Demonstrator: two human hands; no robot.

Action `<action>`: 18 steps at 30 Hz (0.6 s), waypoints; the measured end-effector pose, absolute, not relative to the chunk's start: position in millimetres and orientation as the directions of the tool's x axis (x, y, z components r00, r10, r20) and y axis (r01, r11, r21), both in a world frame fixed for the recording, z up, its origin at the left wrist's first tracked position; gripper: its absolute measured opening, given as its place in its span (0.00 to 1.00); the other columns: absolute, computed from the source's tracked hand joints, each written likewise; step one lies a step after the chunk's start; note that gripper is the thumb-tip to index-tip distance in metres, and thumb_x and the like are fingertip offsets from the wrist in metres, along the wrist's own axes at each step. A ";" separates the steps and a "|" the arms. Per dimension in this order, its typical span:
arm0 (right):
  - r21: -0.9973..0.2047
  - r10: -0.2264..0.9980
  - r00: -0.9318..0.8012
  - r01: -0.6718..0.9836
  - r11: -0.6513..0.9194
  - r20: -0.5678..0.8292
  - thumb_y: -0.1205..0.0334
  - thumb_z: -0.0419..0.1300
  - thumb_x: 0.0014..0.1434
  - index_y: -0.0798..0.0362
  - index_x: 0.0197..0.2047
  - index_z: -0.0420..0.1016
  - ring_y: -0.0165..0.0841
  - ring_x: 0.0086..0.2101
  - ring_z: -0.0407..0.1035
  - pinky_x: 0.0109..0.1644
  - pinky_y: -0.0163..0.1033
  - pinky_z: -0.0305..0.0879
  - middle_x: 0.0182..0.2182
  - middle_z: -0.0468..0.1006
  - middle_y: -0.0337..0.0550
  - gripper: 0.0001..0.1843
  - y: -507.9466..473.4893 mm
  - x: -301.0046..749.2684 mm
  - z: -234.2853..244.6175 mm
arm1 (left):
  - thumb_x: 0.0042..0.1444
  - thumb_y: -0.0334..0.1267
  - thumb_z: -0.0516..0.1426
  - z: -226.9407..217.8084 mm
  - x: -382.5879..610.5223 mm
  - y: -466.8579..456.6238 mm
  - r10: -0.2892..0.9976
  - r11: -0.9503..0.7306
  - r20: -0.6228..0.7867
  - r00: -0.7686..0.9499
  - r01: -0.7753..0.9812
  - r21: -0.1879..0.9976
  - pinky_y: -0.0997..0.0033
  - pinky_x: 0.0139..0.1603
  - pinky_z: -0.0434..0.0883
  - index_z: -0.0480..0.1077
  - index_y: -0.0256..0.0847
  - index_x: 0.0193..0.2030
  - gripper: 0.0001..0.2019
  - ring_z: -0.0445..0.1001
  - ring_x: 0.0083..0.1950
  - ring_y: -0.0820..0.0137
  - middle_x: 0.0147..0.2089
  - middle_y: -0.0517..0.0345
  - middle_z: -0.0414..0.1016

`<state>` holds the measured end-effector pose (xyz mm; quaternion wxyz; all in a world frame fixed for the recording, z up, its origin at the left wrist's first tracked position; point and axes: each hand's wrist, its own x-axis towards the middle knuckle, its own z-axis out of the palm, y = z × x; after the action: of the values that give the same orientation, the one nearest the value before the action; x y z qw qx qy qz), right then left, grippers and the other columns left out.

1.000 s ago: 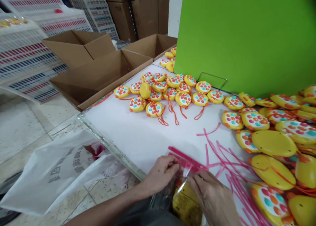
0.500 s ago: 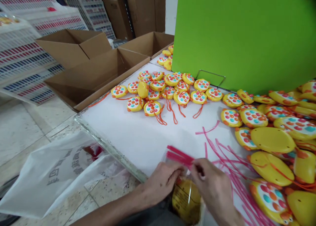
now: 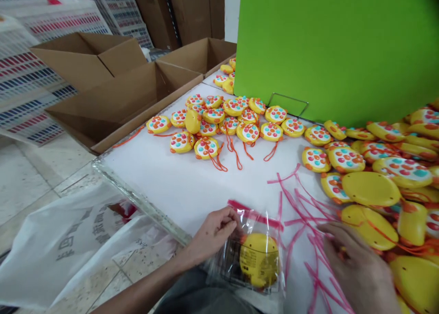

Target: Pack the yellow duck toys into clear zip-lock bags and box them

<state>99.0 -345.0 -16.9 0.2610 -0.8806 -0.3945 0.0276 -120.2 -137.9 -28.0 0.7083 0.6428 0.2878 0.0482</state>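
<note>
My left hand pinches the upper left corner of a clear plastic bag that has a pink strip along its top. Inside the bag lies a yellow round toy, back side up. The bag rests at the near edge of the white table. My right hand is off the bag, to its right, over a scatter of loose pink strips. Its fingers are blurred and curled, and I cannot see anything in them.
Yellow toys with coloured buttons and orange cords lie in a cluster at the far side and a heap on the right. A green board stands behind. Open cardboard boxes sit left; a white sack hangs below.
My right hand let go of the bag's top and swung right to the pink strips. The bag with the toy now lies flatter, held only by my left hand.
</note>
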 end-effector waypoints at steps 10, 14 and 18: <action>-0.846 0.788 0.405 0.062 -0.530 -0.464 0.51 0.60 0.50 0.55 0.46 0.69 0.34 0.31 0.71 0.32 0.37 0.67 0.35 0.77 0.45 0.22 -280.4 75.1 -34.9 | 0.59 0.36 0.51 -33.5 -124.4 -138.1 0.432 0.218 -0.302 0.850 0.226 0.949 0.74 0.37 0.65 0.65 0.36 0.36 0.05 0.70 0.37 0.71 0.35 0.55 0.73; -0.859 0.824 0.385 0.133 -0.495 -0.415 0.53 0.58 0.53 0.53 0.30 0.71 0.29 0.25 0.65 0.28 0.34 0.60 0.22 0.71 0.36 0.12 -284.7 71.3 -36.1 | 0.59 0.39 0.51 -37.3 -126.6 -137.1 0.433 0.272 -0.325 0.841 0.222 0.936 0.73 0.38 0.66 0.63 0.37 0.37 0.07 0.71 0.37 0.70 0.35 0.56 0.74; -0.869 0.847 0.401 0.202 -0.452 -0.347 0.55 0.55 0.56 0.52 0.29 0.69 0.28 0.25 0.60 0.28 0.33 0.57 0.22 0.67 0.35 0.10 -291.2 68.6 -31.1 | 0.58 0.39 0.51 -38.6 -128.7 -131.8 0.459 0.332 -0.387 0.800 0.249 0.910 0.74 0.34 0.66 0.61 0.40 0.39 0.06 0.71 0.32 0.71 0.29 0.61 0.72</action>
<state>68.6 -291.2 -31.1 0.3862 -0.7426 -0.3534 0.4176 -128.7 -131.8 -38.6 0.7556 0.5737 0.3085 0.0695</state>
